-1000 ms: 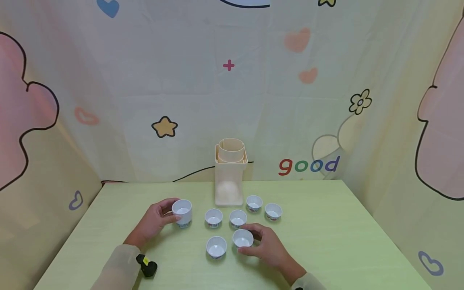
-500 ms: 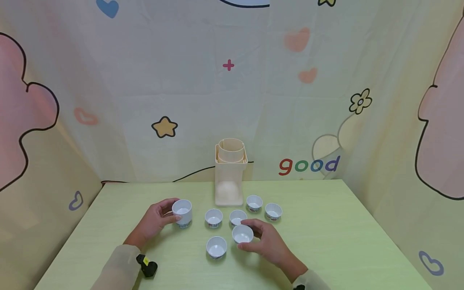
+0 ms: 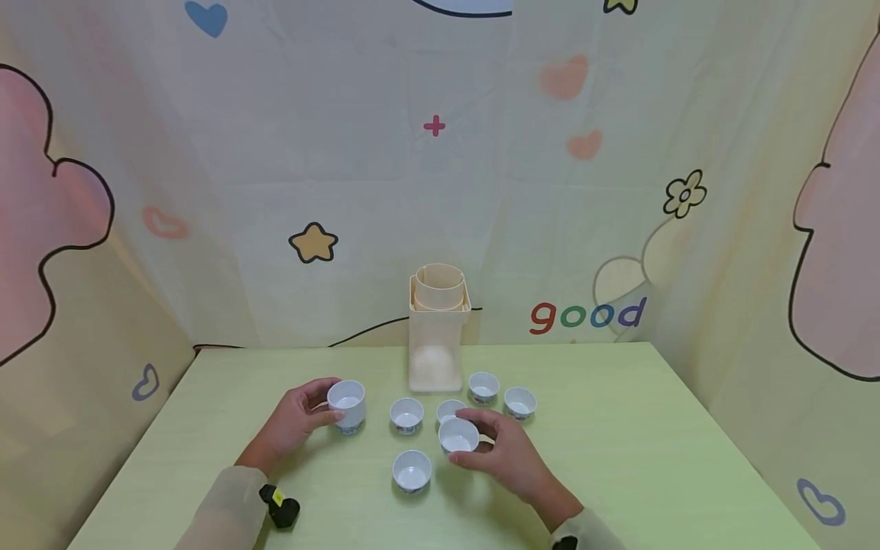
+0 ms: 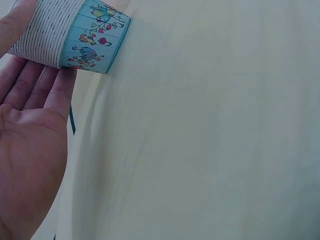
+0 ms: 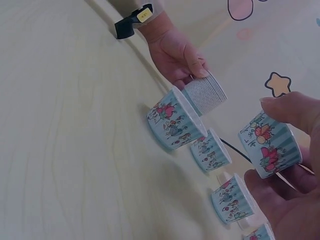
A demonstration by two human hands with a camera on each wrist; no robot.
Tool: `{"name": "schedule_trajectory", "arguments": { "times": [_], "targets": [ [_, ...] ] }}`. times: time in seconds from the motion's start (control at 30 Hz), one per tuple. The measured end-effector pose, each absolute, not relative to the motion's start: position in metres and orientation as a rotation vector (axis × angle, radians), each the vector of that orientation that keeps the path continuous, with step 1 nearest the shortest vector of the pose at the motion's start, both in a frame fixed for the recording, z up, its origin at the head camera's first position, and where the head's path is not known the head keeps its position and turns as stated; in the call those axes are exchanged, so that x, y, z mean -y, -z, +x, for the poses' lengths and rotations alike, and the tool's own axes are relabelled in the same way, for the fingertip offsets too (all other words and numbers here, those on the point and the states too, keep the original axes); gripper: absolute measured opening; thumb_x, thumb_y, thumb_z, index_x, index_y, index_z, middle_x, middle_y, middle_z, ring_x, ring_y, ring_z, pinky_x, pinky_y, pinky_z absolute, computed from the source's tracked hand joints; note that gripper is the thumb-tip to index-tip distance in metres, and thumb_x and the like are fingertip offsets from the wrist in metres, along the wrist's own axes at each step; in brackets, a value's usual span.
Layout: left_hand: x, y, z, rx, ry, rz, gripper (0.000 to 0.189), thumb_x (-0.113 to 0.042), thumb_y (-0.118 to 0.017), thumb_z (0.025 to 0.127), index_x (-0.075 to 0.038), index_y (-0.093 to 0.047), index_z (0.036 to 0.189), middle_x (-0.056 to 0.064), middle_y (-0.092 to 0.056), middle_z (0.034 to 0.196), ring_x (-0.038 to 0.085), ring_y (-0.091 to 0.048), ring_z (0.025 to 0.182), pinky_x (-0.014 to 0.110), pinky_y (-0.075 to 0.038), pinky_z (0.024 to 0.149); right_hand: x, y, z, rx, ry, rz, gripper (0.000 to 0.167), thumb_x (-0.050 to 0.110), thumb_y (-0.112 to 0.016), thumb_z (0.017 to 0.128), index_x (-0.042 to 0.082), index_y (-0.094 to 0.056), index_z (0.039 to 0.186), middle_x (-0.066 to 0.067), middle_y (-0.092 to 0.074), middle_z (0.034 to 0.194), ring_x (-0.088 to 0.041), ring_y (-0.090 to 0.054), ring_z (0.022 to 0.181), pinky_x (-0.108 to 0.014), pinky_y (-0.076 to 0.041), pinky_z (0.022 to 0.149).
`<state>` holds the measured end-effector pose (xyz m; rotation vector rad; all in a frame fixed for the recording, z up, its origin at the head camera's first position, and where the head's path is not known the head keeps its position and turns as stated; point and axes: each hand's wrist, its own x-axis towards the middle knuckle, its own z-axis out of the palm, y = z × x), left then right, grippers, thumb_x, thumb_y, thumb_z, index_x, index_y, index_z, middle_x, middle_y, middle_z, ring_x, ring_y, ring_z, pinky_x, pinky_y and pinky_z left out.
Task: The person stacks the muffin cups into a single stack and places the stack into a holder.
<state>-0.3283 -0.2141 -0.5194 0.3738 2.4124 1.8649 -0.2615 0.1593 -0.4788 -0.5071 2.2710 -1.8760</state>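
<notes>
Gripping cup (image 5: 270, 147), right hand (image 3: 510, 458), perhaps fruit print (image 5: 270, 157), wrist view only

Smooth paper cups (image 5: 270, 145), cloth backdrop (image 3: 371, 153)

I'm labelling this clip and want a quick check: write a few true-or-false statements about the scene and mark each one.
1. The left hand holds a stack of nested, white-rimmed, light-blue paper bowls. True.
2. The right hand holds nothing. False: the right hand grips a single light-blue striped paper bowl.
3. A tall cream stand with a round tube at its top is at the back of the pale green table. True.
4. Only two other bowls stand on the table. False: there are five other bowls.
5. In the head view, the printed orange star is left of the multicoloured word "good". True.
</notes>
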Motion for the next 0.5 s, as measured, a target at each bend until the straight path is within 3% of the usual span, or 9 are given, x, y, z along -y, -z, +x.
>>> {"name": "schedule_trajectory", "arguments": {
  "times": [0.5],
  "targets": [
    [0.2147, 0.5200, -0.3293, -2.413, -1.860, 0.371, 0.063, -0.015, -0.080, 0.089, -0.003, -0.053, 0.145, 0.019, -0.058, 0.144, 0.036, -0.055, 0.135, 0.026, -0.053, 0.106, -0.1494, 0.4709, -0.2668, -2.288, 1.893, -0.528, 0.063, 0.008, -0.088, 0.079, -0.003, -0.062, 0.135, -0.023, -0.063, 0.134, -0.025, -0.065, 0.110, -0.024, -0.060, 0.091]
  ]
}}
